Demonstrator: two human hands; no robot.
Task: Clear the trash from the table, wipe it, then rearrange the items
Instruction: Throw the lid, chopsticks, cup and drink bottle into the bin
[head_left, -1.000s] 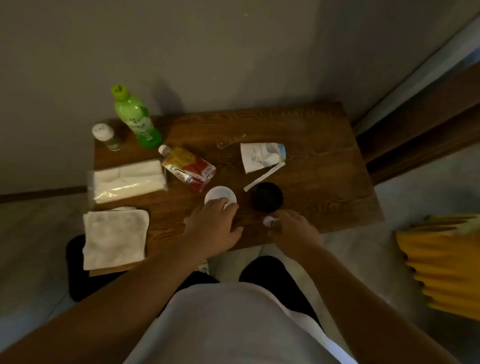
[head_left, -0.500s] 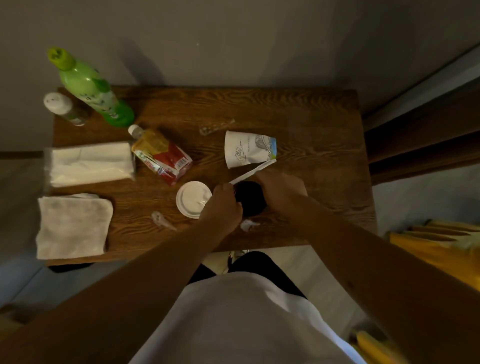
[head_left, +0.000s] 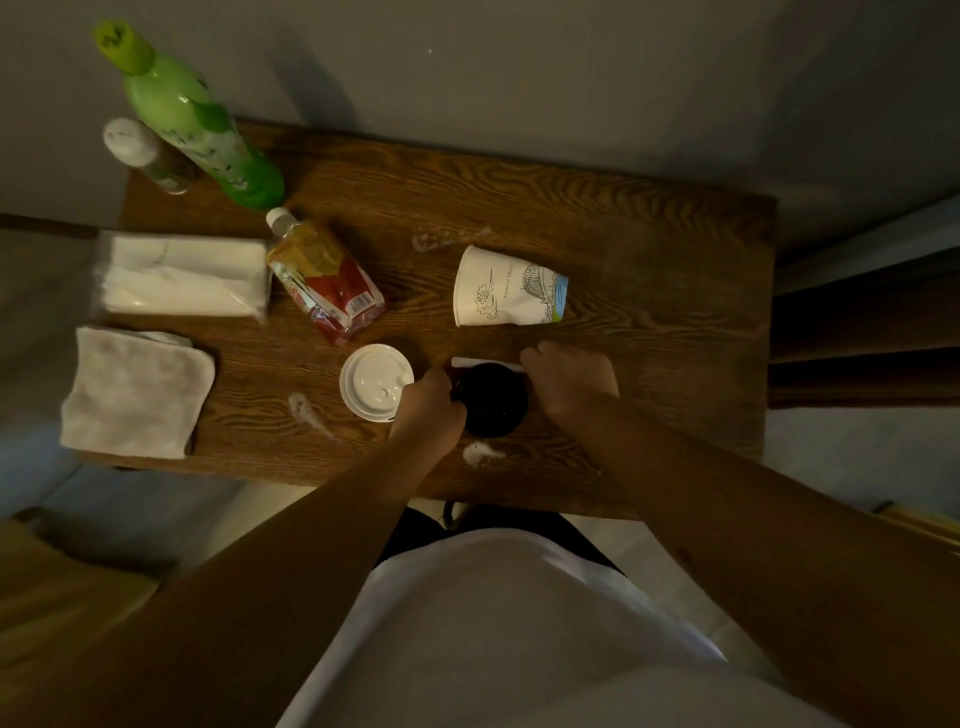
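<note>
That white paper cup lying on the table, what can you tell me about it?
The paper cup is white with fine line drawings and a blue band near its base. It lies tipped on its side on the wooden table, mouth facing left, its wall slightly dented. Nothing touches it; the right hand is just below it.

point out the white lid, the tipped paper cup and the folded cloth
white lid (head_left: 375, 381), head view, on its flat top left of the left hand
paper cup (head_left: 506, 295), head view, on the printed side wall, lying on its side
folded cloth (head_left: 136, 391), head view, on the middle of its top face
</note>
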